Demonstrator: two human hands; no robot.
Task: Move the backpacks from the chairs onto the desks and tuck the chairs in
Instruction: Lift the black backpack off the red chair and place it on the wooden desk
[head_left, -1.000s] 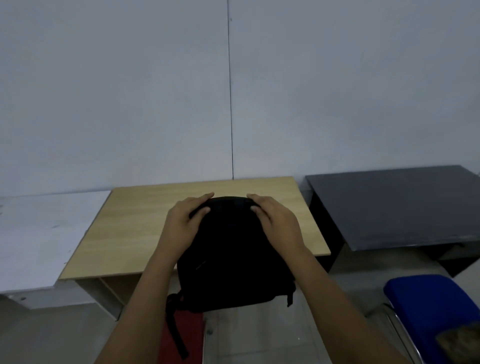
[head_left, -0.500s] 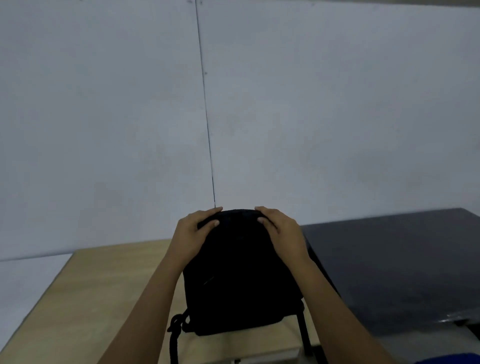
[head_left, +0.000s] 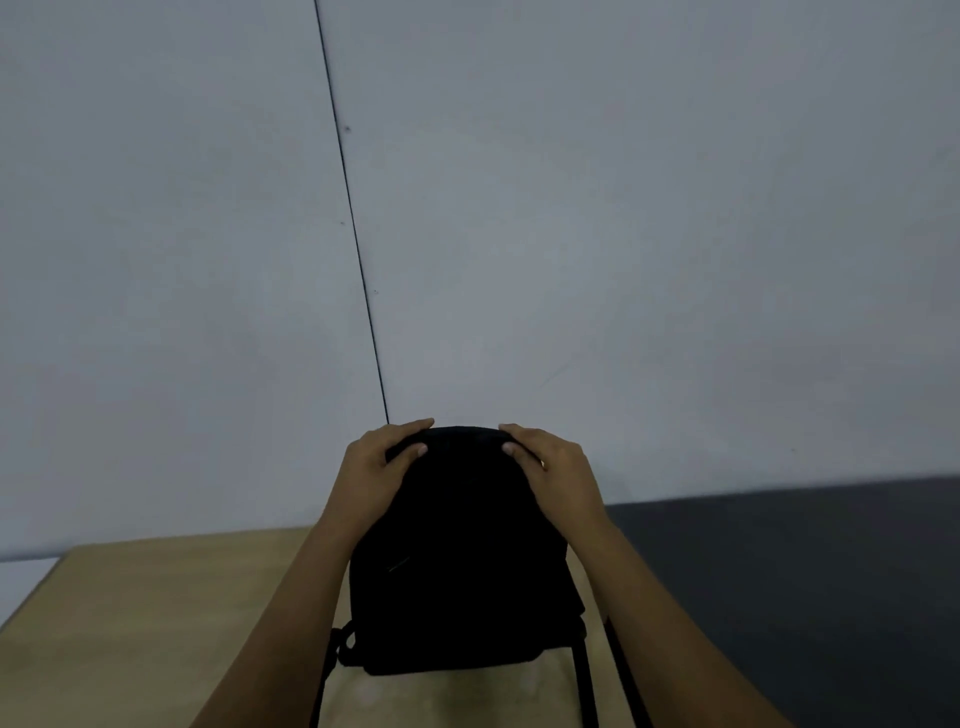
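Observation:
A black backpack (head_left: 460, 561) stands upright over the light wooden desk (head_left: 156, 623), its bottom low over or on the desktop; I cannot tell whether it touches. My left hand (head_left: 382, 467) grips its top left corner and my right hand (head_left: 556, 470) grips its top right corner. Straps hang down from its lower edge on both sides. No chair is in view.
A dark grey desk (head_left: 805, 582) adjoins the wooden desk on the right. A sliver of a white desk (head_left: 21, 577) shows at the far left. A plain grey wall (head_left: 571, 208) with a vertical seam stands right behind the desks.
The backpack has gone forward from over the floor and chair to above the wooden desk. The view has tilted up and closer, so the red and blue chairs have dropped out of sight.

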